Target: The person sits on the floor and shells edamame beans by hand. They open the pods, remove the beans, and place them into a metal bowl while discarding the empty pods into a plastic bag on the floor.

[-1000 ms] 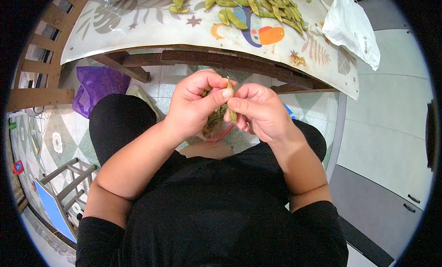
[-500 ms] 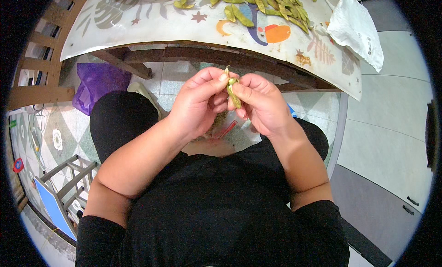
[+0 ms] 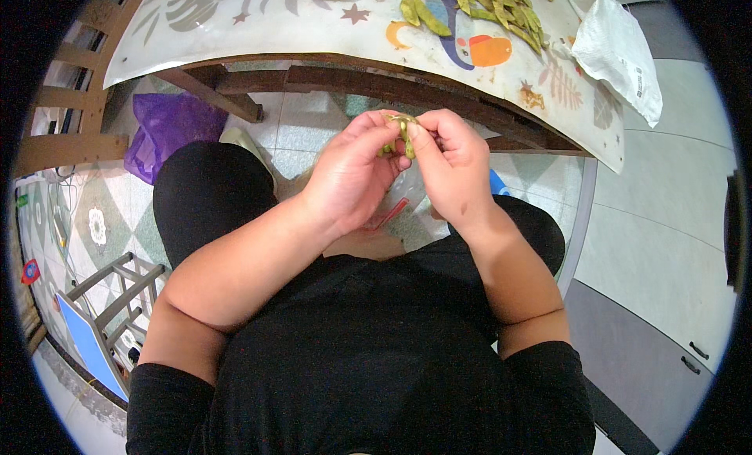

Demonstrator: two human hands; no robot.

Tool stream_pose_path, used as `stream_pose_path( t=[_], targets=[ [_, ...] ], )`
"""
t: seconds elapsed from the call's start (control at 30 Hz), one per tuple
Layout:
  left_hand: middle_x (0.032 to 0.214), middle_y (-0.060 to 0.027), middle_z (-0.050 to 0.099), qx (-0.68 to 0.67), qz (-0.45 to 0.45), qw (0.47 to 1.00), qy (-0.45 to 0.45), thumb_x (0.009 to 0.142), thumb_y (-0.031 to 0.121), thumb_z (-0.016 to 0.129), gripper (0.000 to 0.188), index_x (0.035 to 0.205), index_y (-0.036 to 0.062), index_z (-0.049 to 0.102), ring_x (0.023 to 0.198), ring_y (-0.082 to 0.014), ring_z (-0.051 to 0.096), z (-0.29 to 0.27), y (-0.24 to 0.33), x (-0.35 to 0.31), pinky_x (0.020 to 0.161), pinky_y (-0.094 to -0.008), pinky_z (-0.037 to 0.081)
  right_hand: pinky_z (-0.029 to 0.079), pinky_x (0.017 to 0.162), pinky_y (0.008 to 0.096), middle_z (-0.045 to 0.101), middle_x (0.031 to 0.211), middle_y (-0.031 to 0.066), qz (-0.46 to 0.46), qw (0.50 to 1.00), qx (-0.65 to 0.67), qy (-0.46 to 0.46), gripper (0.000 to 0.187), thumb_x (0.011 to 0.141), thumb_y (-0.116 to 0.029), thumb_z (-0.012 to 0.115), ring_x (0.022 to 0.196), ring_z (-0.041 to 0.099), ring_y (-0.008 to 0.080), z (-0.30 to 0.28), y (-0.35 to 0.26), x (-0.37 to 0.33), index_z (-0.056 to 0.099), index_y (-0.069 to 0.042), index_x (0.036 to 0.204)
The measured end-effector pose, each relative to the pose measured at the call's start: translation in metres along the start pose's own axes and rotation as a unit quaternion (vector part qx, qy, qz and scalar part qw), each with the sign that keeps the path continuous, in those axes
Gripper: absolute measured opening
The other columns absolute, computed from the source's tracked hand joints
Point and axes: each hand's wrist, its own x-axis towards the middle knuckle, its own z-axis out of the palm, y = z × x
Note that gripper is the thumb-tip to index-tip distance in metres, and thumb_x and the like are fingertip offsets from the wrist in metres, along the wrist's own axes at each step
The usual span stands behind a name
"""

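Pinching a green pod [image 3: 410, 149] between the left hand [image 3: 350, 163] and the right hand [image 3: 450, 153], with each grip closed on it, on the near side of the table [image 3: 305, 36]. Probably split open, though partly hidden. Facing a heap of pods [image 3: 501, 8] farther off, left of a white bag [image 3: 615, 51]. Flanked at left by a purple bag [image 3: 168, 134] and, nearer, a blue-topped stool [image 3: 88, 341].

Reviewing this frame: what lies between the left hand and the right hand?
In the head view, a green pod lies between the left hand and right hand, pinched by fingers of both.
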Motion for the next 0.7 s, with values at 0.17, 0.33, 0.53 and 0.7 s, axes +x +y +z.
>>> stream_pose_path(
  t=[0.17,0.33,0.53,0.7],
  targets=[
    [0.089,-0.0043,0.051,-0.004,-0.016,1.000,0.004,0.080,0.012,0.041,0.016,0.093,0.0047,0.048,0.083,-0.0142,0.048,-0.003,0.004,0.003,0.073,-0.0273,0.038,0.042,0.050,0.0253,0.053,0.066,0.0066,-0.060,0.996,-0.067,-0.009,0.006,0.078,-0.005,0.053,0.055,0.052,0.0113,-0.001,0.005,0.001,0.051,0.000,0.077],
    [0.085,-0.0032,0.052,-0.002,-0.011,1.000,-0.016,0.081,0.012,0.045,0.010,0.088,0.0058,0.049,0.079,-0.0128,0.049,-0.005,0.006,0.003,0.070,-0.0260,0.040,0.044,0.053,0.0236,0.054,0.068,0.0056,0.024,0.999,0.036,-0.011,0.005,0.080,-0.004,0.050,0.058,0.052,0.0093,0.000,-0.003,0.000,0.051,0.001,0.080],
    [0.082,-0.0013,0.053,0.032,-0.010,0.999,0.017,0.082,0.013,0.051,0.007,0.085,0.0070,0.049,0.076,-0.0105,0.049,-0.004,0.000,0.002,0.067,-0.0249,0.040,0.043,0.054,0.0219,0.054,0.070,0.0054,0.045,0.993,0.104,-0.012,0.004,0.081,-0.002,0.048,0.062,0.051,0.0077,0.002,-0.005,-0.002,0.050,0.001,0.082],
    [0.085,-0.0034,0.053,0.032,0.007,0.999,0.025,0.081,0.009,0.049,0.008,0.088,0.0060,0.049,0.077,-0.0121,0.049,-0.005,-0.001,0.002,0.067,-0.0259,0.040,0.044,0.055,0.0221,0.055,0.071,0.0061,-0.009,1.000,0.005,-0.007,0.006,0.079,-0.001,0.048,0.062,0.051,0.0089,-0.001,0.010,0.000,0.051,0.000,0.085]
  ],
)
